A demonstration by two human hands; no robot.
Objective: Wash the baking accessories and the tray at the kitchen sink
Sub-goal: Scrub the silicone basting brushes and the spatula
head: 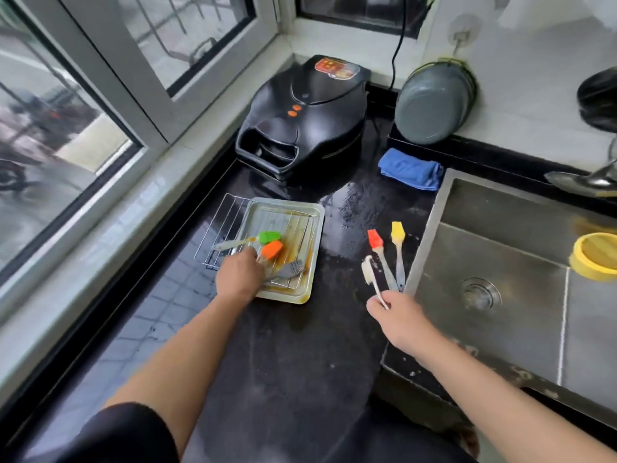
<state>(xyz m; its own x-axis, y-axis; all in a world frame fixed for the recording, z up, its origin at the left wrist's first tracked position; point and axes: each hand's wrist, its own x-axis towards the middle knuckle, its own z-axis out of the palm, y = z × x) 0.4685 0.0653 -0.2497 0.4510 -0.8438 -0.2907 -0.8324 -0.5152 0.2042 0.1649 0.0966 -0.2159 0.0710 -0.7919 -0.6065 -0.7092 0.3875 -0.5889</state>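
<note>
The left hand point(238, 279) reaches into the greasy tray point(310, 282) on the counter point(300, 345), fingers curled around the orange brush point(272, 249), while the right hand point(399, 317) pinches three brush handles beside the sink point(500, 262)

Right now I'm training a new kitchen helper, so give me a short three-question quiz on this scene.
1. True or false: the right hand holds three brushes.
2. Which brush heads lie on the tray? A) red and yellow B) green, orange and grey C) white and blue
3. Fill in: the folded blue cloth lies on the counter between the sink and the black ____.

Key: 1 true, it holds the red brush, yellow brush and white brush. 2 B, with the left hand reaching among them. 3 grill.
</note>
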